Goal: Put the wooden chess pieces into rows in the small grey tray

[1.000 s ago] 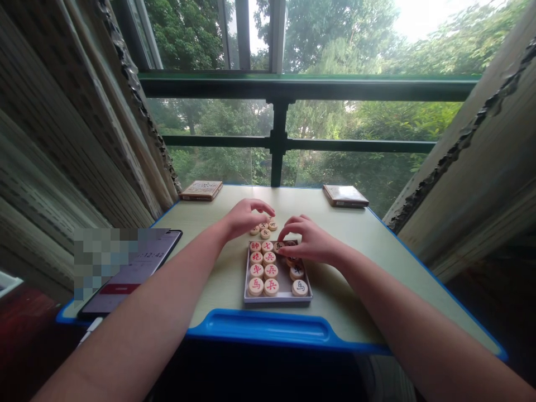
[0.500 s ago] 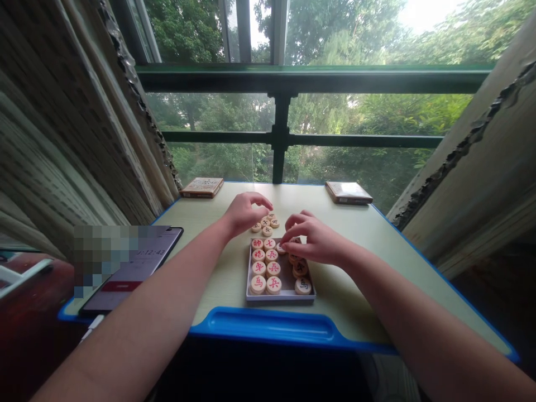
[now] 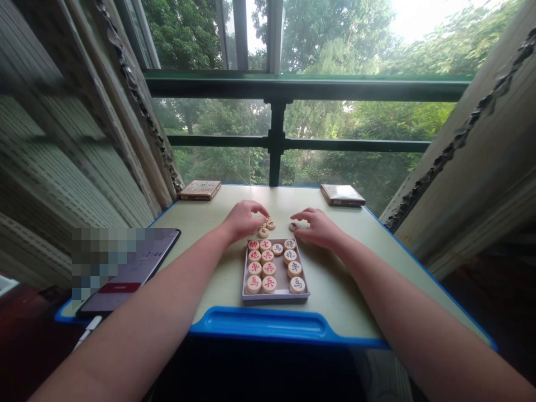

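My left hand (image 3: 246, 218) is curled over a small cluster of round wooden xiangqi pieces (image 3: 263, 231) beyond the box, its fingertips closed on one at the back. My right hand (image 3: 315, 226) is spread low over the table to the right, thumb and fingers apart around a single xiangqi piece (image 3: 292, 226); the thumb seems to touch it. Nearer me sits a shallow open box (image 3: 281, 290) of xiangqi pieces. Red-marked pieces (image 3: 268, 268) fill two columns on its left. Black-marked ones (image 3: 295, 269) line the right side, and a black horse piece (image 3: 277, 249) tops the middle column.
Two flat boxes lie at the far corners, one left (image 3: 200, 190) and one right (image 3: 343, 195). A phone (image 3: 129, 273) with a white cable (image 3: 89, 330) is at the left edge. The blue-rimmed table (image 3: 352, 312) stands against a window with curtains either side.
My right hand has left the box and moved up to the piece on the table. A black horse piece now shows at the top of the middle column. My left hand has barely moved.
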`<state>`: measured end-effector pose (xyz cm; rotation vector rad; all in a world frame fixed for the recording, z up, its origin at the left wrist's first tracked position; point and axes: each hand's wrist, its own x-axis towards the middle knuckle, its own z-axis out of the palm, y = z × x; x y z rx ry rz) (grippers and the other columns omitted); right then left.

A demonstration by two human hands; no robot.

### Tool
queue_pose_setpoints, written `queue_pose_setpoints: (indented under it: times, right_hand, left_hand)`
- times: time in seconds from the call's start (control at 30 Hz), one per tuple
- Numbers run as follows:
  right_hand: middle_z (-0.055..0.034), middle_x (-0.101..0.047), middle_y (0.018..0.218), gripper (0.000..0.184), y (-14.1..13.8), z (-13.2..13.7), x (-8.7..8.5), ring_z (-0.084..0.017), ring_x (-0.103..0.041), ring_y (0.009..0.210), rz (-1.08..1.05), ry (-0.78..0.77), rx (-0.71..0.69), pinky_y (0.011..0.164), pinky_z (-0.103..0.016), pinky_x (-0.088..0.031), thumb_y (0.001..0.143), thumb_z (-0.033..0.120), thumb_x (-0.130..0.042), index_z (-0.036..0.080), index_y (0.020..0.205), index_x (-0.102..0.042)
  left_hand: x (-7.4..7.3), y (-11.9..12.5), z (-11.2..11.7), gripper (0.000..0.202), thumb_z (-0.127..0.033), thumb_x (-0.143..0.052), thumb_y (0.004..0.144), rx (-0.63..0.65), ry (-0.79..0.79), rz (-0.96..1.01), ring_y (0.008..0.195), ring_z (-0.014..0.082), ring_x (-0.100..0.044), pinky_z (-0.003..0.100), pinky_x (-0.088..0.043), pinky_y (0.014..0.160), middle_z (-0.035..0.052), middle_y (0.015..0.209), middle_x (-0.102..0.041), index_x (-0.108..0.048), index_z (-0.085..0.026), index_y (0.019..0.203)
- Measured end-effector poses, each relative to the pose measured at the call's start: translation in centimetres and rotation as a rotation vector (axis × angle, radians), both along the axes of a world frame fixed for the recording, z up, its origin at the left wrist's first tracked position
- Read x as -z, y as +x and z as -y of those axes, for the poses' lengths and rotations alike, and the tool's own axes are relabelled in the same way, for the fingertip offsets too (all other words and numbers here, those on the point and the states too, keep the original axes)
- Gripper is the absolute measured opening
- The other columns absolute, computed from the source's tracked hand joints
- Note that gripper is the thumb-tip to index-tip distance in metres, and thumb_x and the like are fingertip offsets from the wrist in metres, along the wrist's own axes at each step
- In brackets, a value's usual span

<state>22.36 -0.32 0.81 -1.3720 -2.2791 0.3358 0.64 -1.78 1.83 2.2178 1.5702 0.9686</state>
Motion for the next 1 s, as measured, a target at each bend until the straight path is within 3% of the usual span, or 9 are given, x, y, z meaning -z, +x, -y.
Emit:
queue_pose_setpoints:
  times: [0.17, 0.33, 0.43, 0.77, 0.87, 1.0]
  right_hand:
    - [-0.0065, -0.062, 0.089, 0.021, -0.3, 0.3, 0.0, -0.016, -0.056, 0.074, -0.059, -0.025, -0.003, 0.07, -0.028, -0.046, 0.071, 0.026, -0.062, 0.017, 0.088, -0.069]
    - [-0.0042, -0.062, 0.084, 0.022, -1.0, 1.4, -0.8, -0.012, -0.053, 0.067, -0.224, 0.081, -0.084, 0.063, -0.025, -0.044, 0.071, 0.032, -0.065, 0.017, 0.086, -0.066]
    - [-0.0028, -0.06, 0.078, 0.021, -1.5, 2.0, -0.9, -0.011, -0.049, 0.062, -0.245, 0.161, -0.152, 0.06, -0.024, -0.042, 0.071, 0.033, -0.067, 0.016, 0.084, -0.065]
    - [-0.0029, -0.059, 0.087, 0.021, -1.8, 2.8, -0.9, -0.01, -0.05, 0.066, -0.232, 0.138, -0.291, 0.063, -0.023, -0.043, 0.069, 0.021, -0.067, 0.019, 0.09, -0.065]
    - [-0.0025, -0.058, 0.084, 0.017, -1.9, 3.1, -1.2, -0.01, -0.049, 0.065, -0.222, 0.107, -0.266, 0.063, -0.023, -0.042, 0.071, 0.023, -0.065, 0.019, 0.088, -0.067]
    - [-0.0021, -0.056, 0.082, 0.021, -2.3, 3.6, -1.6, -0.011, -0.049, 0.067, -0.171, -0.003, -0.243, 0.063, -0.024, -0.041, 0.068, 0.029, -0.068, 0.018, 0.086, -0.068]
  left_hand:
    - [0.1, 0.6, 0.5, 0.02, -0.023, -0.055, 0.068, 0.039, -0.054, 0.104, 0.078, 0.017, -0.06, 0.027, -0.046, 0.075, 0.0033, 0.084, -0.069, -0.071, -0.017, 0.078]
    - [-0.3, 0.8, 1.0, 0.033, -0.044, -0.061, 0.07, 0.155, -0.096, 0.163, 0.085, 0.0206, -0.063, 0.028, -0.047, 0.073, 0.0074, 0.085, -0.071, -0.072, -0.015, 0.081]
    - [-0.7, 0.8, 1.4, 0.037, -0.048, -0.06, 0.071, 0.178, -0.147, 0.209, 0.083, 0.0207, -0.063, 0.028, -0.047, 0.072, 0.0081, 0.085, -0.071, -0.072, -0.015, 0.084]
    - [-0.7, 1.0, 1.5, 0.029, -0.037, -0.065, 0.065, 0.249, -0.442, 0.403, 0.074, 0.0178, -0.063, 0.027, -0.046, 0.068, 0.0079, 0.078, -0.071, -0.071, -0.012, 0.079]
    - [-0.7, 1.1, 1.5, 0.025, -0.033, -0.064, 0.064, 0.214, -0.43, 0.401, 0.073, 0.0178, -0.063, 0.028, -0.046, 0.069, 0.0065, 0.076, -0.071, -0.071, -0.013, 0.075]
    - [-0.6, 1.1, 1.4, 0.023, -0.023, -0.055, 0.062, 0.096, -0.281, 0.4, 0.073, 0.0175, -0.062, 0.027, -0.047, 0.069, 0.0041, 0.073, -0.07, -0.071, -0.014, 0.076]
